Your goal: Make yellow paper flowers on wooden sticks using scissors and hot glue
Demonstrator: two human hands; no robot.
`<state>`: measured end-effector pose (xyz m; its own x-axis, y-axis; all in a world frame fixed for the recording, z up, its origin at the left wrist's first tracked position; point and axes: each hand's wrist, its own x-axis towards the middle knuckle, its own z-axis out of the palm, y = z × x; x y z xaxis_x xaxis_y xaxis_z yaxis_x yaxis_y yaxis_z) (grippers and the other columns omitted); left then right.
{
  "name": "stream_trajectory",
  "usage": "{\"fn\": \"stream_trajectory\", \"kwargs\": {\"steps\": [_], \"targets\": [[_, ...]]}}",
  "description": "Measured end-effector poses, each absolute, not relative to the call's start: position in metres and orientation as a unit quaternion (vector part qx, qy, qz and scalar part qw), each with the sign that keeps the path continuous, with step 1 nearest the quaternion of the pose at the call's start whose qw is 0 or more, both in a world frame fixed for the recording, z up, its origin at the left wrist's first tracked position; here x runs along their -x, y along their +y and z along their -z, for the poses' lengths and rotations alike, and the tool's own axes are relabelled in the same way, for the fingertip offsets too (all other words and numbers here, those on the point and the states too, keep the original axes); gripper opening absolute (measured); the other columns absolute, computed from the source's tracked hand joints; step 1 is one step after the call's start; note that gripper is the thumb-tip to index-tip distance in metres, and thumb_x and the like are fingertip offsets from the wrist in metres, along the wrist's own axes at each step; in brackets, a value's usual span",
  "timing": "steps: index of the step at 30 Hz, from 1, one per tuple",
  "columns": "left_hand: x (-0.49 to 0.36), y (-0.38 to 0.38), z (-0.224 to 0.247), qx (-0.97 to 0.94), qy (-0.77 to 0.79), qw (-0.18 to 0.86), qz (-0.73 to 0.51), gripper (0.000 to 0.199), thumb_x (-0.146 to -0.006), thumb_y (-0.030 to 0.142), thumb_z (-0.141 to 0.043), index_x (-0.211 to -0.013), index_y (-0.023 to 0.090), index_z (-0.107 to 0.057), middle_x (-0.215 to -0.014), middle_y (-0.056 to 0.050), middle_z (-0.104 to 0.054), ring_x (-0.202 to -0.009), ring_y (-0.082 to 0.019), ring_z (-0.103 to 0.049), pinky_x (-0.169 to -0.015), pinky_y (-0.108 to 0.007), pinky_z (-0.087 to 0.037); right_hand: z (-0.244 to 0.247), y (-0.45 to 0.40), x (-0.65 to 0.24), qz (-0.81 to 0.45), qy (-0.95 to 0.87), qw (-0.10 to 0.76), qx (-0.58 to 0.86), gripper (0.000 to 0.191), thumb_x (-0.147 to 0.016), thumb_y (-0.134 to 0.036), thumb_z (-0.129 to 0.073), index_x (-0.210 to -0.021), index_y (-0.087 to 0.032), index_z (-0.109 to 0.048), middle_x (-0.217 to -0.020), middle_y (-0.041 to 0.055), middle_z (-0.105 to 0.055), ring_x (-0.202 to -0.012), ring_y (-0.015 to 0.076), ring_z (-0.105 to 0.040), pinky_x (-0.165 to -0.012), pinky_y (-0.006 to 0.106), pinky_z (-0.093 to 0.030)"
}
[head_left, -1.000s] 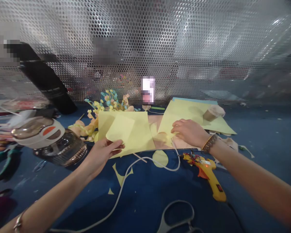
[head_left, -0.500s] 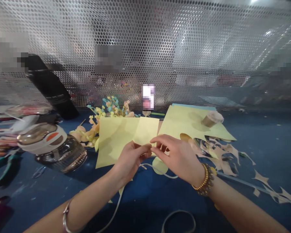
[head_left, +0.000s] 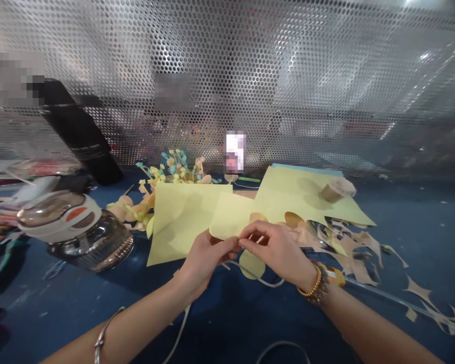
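Note:
A small pale yellow piece of paper [head_left: 232, 215] is pinched at its lower edge by my left hand [head_left: 208, 255]. My right hand [head_left: 278, 250] meets the left at the fingertips, thumb and fingers closed at the paper's lower right edge. Just beyond, a larger yellow sheet [head_left: 178, 212] lies flat on the table. Below the right fingers rests a round yellow paper piece [head_left: 252, 265], with a white cord [head_left: 275, 282] beside it. My fingers hide the paper's bottom edge.
Left stands a glass bottle [head_left: 91, 242] near green-handled pliers [head_left: 2, 263]. Paper flowers [head_left: 178, 164] sit behind the sheet. At right, more yellow sheets [head_left: 288, 187] carry a roll of tape [head_left: 338, 189]; paper scraps [head_left: 356, 253] and a glue gun [head_left: 335, 276] lie nearer. Perforated metal [head_left: 220, 60] closes the back.
The small paper has tipped lower toward me, and both hands have come slightly down. My right fingers have drawn in closer to the paper's edge. The view has shifted a little.

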<state>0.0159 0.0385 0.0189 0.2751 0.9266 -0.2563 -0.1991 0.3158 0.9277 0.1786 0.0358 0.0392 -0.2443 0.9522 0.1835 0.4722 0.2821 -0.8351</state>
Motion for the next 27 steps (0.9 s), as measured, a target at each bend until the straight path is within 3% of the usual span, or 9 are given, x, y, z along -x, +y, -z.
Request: {"fn": "stream_trajectory", "kwargs": {"steps": [16, 27], "targets": [[-0.0178, 0.0382, -0.0259, -0.468, 0.482, 0.617, -0.41, 0.017, -0.07, 0.021, -0.07, -0.086, 0.014, -0.069, -0.07, -0.002, -0.068, -0.064, -0.012, -0.058, -0.058, -0.02, -0.046, -0.0343, 0.0374, -0.1822, -0.382, -0.69, 0.39, 0.476, 0.004, -0.08, -0.018, -0.062, -0.083, -0.018, -0.064, -0.079, 0.0014, -0.067, -0.068, 0.0129, -0.063, -0.059, 0.023, -0.052], [-0.014, 0.038, -0.0274, -0.4, 0.449, 0.695, -0.395, 0.008, -0.068, 0.016, -0.069, -0.076, 0.013, -0.07, -0.068, -0.002, -0.064, -0.062, -0.009, -0.056, -0.058, -0.018, -0.045, -0.0374, 0.036, -0.1846, -0.297, -0.764, 0.374, 0.433, 0.009, -0.08, -0.013, -0.063, -0.085, -0.018, -0.068, -0.082, 0.0031, -0.066, -0.072, 0.0135, -0.061, -0.06, 0.024, -0.052]]}}
